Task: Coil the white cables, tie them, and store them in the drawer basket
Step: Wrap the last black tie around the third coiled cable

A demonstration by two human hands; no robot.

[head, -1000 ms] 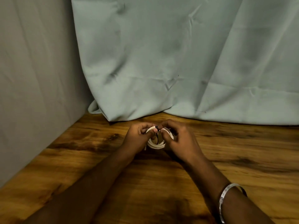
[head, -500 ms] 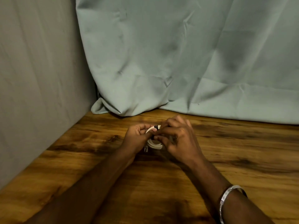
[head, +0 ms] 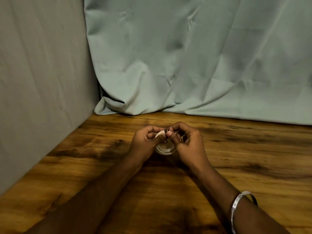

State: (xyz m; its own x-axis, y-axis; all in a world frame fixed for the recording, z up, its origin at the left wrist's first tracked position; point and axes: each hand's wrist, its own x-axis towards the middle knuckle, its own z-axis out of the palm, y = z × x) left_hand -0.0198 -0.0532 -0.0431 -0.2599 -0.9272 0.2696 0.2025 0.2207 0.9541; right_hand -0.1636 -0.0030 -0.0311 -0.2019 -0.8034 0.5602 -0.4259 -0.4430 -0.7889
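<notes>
Both hands are together over the middle of the brown wood-grain tabletop (head: 236,149), working one small bundle between them.

The white cable wound into a small round coil (head: 165,150) sits low between the palms, its lower arc showing just above the table at about 6 o'clock from the fingertips. Whether it rests on the wood or hangs just clear, I cannot tell.

The left hand (head: 145,142) is curled around the coil's left side, thumb and forefinger pinching the top strand. The right hand (head: 187,142) is curled opposite, fingertips meeting the left at 12 o'clock of the coil, where a short dark tie or cable tip (head: 165,130) pokes up; too small to say which.

Progress, as I judge it: coiling of this cable looks finished, since the loops lie neat and closed. The tying step appears to be in hand, not yet plainly done. Storing is still ahead.

No drawer or basket is in sight, nor any other cable.

Surroundings: a pale green-grey draped curtain (head: 185,65) hangs at 12 o'clock behind the hands, and a flat grey wall panel (head: 42,81) stands at 9 to 10 o'clock. A silver metal bangle (head: 236,210) circles the right forearm at 4 o'clock.
</notes>
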